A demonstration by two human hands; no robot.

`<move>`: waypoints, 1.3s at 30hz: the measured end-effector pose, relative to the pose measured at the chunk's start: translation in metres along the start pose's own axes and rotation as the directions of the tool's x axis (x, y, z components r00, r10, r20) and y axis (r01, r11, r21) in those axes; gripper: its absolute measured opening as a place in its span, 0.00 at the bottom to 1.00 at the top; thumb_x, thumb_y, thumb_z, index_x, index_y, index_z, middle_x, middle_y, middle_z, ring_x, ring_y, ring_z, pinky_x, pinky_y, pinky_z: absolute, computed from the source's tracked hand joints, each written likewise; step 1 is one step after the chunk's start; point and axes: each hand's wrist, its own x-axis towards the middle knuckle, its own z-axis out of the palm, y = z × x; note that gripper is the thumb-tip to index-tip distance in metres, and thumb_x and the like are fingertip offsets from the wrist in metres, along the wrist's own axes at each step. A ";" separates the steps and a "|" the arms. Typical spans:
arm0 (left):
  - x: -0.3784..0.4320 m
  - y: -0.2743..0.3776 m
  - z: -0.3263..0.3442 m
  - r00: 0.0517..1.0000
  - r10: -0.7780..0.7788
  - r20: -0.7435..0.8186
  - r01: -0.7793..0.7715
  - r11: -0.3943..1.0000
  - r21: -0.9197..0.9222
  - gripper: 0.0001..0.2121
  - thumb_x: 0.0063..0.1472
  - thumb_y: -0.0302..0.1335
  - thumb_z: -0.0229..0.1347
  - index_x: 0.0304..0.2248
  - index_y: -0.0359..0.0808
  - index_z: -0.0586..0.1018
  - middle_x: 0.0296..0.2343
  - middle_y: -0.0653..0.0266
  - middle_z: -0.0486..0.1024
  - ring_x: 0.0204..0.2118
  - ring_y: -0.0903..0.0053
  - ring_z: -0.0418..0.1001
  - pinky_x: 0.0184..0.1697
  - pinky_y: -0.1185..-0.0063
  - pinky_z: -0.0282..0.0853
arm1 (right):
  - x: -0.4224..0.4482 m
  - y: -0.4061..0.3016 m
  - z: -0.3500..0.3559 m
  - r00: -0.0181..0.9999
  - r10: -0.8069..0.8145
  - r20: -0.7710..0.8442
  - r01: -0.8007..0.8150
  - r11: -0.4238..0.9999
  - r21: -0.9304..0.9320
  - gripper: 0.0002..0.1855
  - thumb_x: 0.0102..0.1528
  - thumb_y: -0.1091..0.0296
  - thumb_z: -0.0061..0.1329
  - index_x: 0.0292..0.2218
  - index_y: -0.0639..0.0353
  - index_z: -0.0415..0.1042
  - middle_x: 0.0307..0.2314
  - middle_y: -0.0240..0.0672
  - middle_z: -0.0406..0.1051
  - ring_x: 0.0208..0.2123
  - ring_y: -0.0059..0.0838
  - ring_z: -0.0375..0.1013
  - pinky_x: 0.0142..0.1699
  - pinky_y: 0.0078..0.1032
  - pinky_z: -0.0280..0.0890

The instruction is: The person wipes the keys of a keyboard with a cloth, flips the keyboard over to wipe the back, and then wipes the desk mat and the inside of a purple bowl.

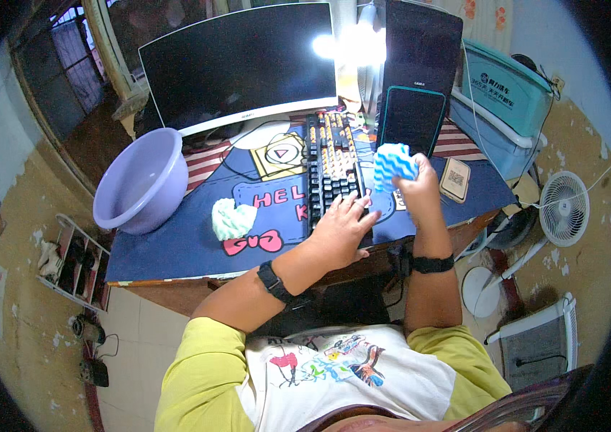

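My left hand [332,232] rests across the near end of a black keyboard [332,156], its fingers spread over the keys and right edge. The keyboard's length runs away from me, with orange-lit keys at the far part. In my right hand [421,186] is a bunched blue-and-white wavy-striped cloth [393,164], held above the desk just right of the keyboard. A crumpled pale green cloth [232,218] lies on the printed blue desk mat [176,245], to the left of my left hand.
A lilac plastic basin [141,183] stands at the desk's left end. Behind are a curved monitor [240,65], a bright lamp [359,43] and a black computer tower [419,75]. A phone [455,180] lies at right, near storage boxes [505,92] and a white fan [564,208].
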 end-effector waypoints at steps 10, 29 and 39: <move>0.006 -0.005 0.009 0.995 0.038 0.094 -0.056 0.979 0.195 0.28 0.49 0.51 0.59 0.46 0.45 0.74 0.57 0.51 0.56 0.58 0.56 0.56 0.51 0.60 0.61 | -0.002 0.046 0.009 0.987 0.119 0.110 -0.139 0.971 0.192 0.21 0.48 0.66 0.58 0.40 0.69 0.68 0.34 0.43 0.74 0.36 0.26 0.73 0.41 0.25 0.67; -0.048 0.003 -0.018 0.978 0.130 0.161 -0.176 0.935 0.309 0.18 0.50 0.37 0.60 0.41 0.45 0.75 0.59 0.55 0.53 0.54 0.62 0.61 0.49 0.59 0.65 | -0.015 0.061 0.044 0.977 0.151 0.150 -0.203 0.872 0.445 0.15 0.53 0.82 0.43 0.43 0.70 0.63 0.36 0.39 0.71 0.37 0.26 0.73 0.42 0.22 0.69; -0.077 -0.035 -0.055 0.877 -0.180 -0.446 0.081 0.969 -0.231 0.11 0.57 0.23 0.52 0.40 0.36 0.67 0.54 0.46 0.63 0.54 0.57 0.61 0.58 0.67 0.54 | 0.004 0.022 0.103 0.980 -0.037 -0.195 0.094 0.953 0.289 0.12 0.56 0.78 0.45 0.43 0.64 0.64 0.33 0.36 0.70 0.33 0.20 0.69 0.37 0.19 0.65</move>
